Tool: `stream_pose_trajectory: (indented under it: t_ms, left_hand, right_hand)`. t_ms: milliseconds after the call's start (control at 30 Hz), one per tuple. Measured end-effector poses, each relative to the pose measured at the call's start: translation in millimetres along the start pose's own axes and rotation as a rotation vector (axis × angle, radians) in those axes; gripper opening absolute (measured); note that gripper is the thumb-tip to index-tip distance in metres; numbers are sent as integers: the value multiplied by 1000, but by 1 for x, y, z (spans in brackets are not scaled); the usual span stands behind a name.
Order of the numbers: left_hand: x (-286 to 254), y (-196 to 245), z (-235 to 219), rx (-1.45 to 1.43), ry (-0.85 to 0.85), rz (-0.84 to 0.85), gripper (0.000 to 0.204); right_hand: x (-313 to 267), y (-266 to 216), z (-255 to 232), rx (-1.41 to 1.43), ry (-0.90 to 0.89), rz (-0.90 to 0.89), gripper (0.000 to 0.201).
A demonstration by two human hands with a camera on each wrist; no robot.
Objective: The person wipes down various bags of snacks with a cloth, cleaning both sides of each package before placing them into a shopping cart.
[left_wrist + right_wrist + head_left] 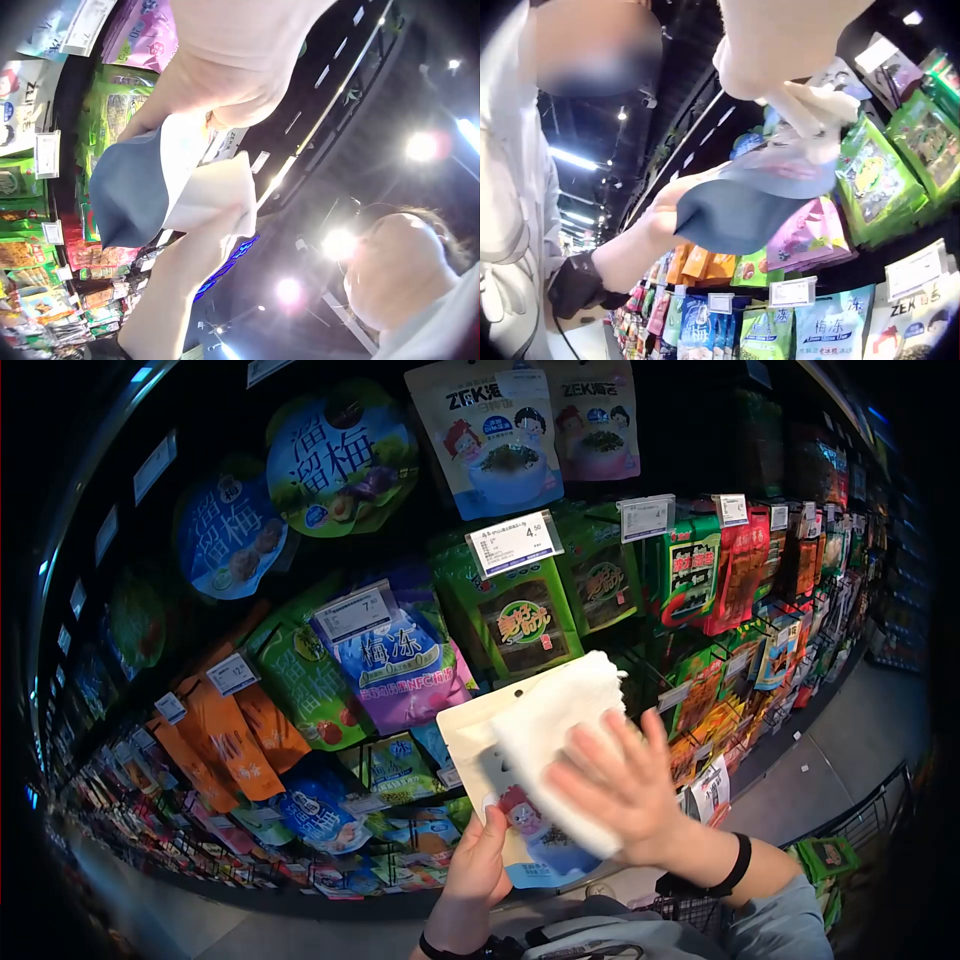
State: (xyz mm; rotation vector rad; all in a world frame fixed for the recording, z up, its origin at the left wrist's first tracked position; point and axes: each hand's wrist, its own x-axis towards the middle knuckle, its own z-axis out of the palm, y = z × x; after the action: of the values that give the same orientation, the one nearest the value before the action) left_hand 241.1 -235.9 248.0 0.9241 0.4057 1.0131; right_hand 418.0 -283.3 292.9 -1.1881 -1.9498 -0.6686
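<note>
Left hand (478, 865) is gripping the lower edge of a flat white-and-blue printed foil snack pouch (480, 750), thumb on the front face, fingers curled behind; the pouch is being held upright in front of the shelving. Right hand (620, 785) is pressing a folded white cloth (555, 730) flat against the pouch's front, fingers spread and nearly straight, not wrapped round anything.

Handling, as judged: the pouch is looking light and thin, with a glossy film that is likely slippery; it is bending a little under the cloth in both wrist views, so it is semi-stiff at best. The bottom gusset, where the left hand is holding, and the sealed top edge seem the firmest places to take hold. The cloth is soft and limp.

Containers: the pouch is sealed, contents not visible; its print is showing a cartoon figure and a bowl. Matching white hanging pouches (495, 430) are hanging on the top row. Green seaweed-style packets (525, 620) and a purple jelly bag (400, 660) are hanging behind, beneath white price tags (515, 542). A wire shopping cart (850, 840) is standing at lower right, holding green packs.
</note>
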Motion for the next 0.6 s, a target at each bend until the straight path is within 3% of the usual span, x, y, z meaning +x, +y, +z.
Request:
stream_pose_trajectory:
  t_ms: [67,100,167,300,400,533,600]
  left_hand:
    - [-2,-2,4,14,56,14,44]
    - [-3,-2,5,29,102,32,44]
    - [-1,-2,-4,16,119,22,46]
    - [-5,12,-21,-117,92,-10,50]
    - [-3,19,-27,-188,10,57,52]
    - [-3,21,-39,-285,18,50,55]
    - [-3,23,-41,-344,-108,47,58]
  right_hand:
    - [0,-16,12,48,-237,-6,69]
    - [-5,-17,20,62,-213,-13,74]
    - [-10,-21,12,121,-349,-53,76]
    - [-32,-33,15,206,-377,-163,70]
    - [-47,-30,24,102,-374,-375,59]
    - [-60,-18,17,87,-362,-419,58]
    - [-67,-11,12,112,-336,-362,51]
